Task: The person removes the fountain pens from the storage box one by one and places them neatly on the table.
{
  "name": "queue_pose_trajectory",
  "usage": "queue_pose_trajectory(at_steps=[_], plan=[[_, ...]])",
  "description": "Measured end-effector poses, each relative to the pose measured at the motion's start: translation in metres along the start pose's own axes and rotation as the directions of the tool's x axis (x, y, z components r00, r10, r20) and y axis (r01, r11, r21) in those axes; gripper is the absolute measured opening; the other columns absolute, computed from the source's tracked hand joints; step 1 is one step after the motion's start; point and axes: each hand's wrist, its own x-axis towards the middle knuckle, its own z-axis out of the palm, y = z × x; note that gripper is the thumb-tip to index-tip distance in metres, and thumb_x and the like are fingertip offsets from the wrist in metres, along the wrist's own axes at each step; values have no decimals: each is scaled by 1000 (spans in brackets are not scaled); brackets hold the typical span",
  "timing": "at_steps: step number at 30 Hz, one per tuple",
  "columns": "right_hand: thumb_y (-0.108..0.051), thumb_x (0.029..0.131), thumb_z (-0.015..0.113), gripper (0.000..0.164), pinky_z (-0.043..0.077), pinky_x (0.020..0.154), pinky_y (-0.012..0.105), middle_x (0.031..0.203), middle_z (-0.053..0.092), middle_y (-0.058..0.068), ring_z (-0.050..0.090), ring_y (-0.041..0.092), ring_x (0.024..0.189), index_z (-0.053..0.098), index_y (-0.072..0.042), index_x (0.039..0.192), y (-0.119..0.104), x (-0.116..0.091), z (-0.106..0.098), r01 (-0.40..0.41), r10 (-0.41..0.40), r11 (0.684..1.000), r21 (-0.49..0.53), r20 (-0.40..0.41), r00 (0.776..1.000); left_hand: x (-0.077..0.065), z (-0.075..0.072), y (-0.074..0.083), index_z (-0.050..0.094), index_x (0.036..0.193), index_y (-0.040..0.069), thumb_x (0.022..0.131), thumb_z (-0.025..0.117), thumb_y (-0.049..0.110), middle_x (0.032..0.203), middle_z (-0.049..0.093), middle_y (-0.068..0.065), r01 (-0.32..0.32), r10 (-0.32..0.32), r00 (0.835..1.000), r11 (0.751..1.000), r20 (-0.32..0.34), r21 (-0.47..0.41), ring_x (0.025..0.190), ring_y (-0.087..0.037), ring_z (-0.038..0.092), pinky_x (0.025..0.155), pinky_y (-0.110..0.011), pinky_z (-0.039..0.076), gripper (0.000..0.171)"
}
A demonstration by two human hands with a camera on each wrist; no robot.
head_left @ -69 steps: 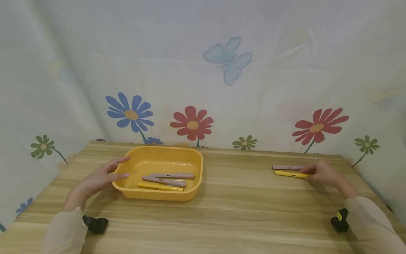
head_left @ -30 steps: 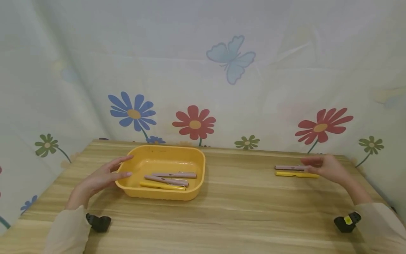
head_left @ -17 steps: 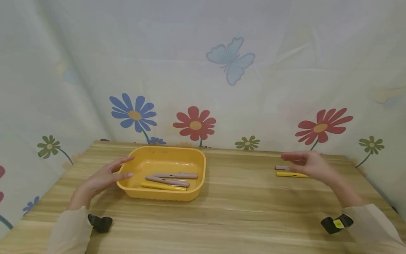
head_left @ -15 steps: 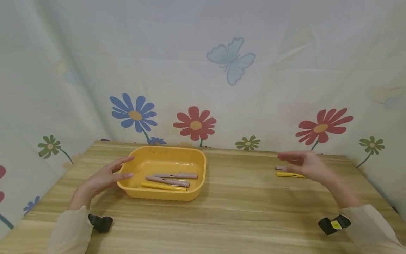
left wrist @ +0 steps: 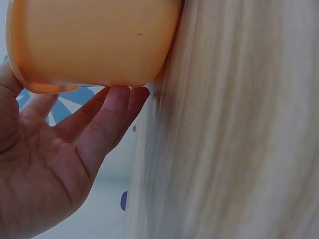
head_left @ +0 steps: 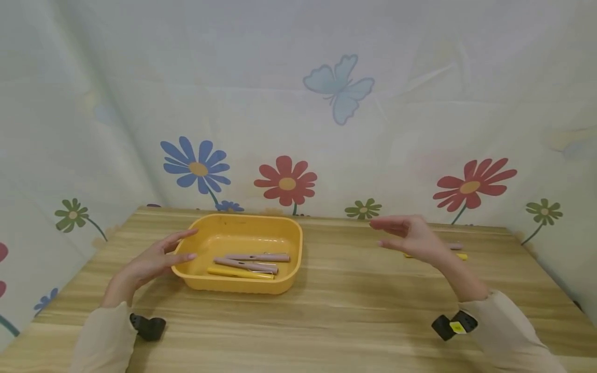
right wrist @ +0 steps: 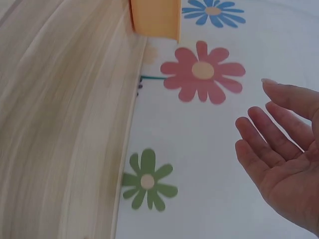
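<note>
On the left of the table stands a yellow plastic basin (head_left: 242,286). Inside it lie two mauve pens, one behind (head_left: 275,258) the other, and a yellow pen (head_left: 240,273). My left hand (head_left: 142,264) holds the basin's left side, thumb over the rim; in the left wrist view its fingers (left wrist: 107,117) press the outer wall. My right hand (head_left: 415,243) hovers above the table with fingers extended, thumb apart and nothing held. Behind it, another mauve pen (head_left: 454,246) and another yellow pen (head_left: 462,256) lie on the wood, both partly hidden.
The wood-grain table (head_left: 326,321) ends at the back against a pale cloth (head_left: 261,114) printed with flowers and a butterfly. Each wrist carries a small black camera, the left one (head_left: 148,327) and the right one (head_left: 454,325).
My right hand has let go of the yellow pen, leaving it beside the mauve pen. It has risen and moved left toward the basin. The left hand stays at the basin.
</note>
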Motion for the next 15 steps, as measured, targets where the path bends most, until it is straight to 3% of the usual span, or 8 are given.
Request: queue_pose_trajectory(at_steps=[15], plan=[[-4, 79, 69, 42, 41, 95, 40, 117, 60, 18, 55, 27, 111, 57, 4, 119, -19, 37, 57, 52, -59, 992, 113, 58, 997, -2, -2, -1, 20, 145, 12, 86, 62, 34, 148, 4, -28, 3, -3, 1000, 999, -3, 35, 129, -49, 21, 89, -49, 45, 76]])
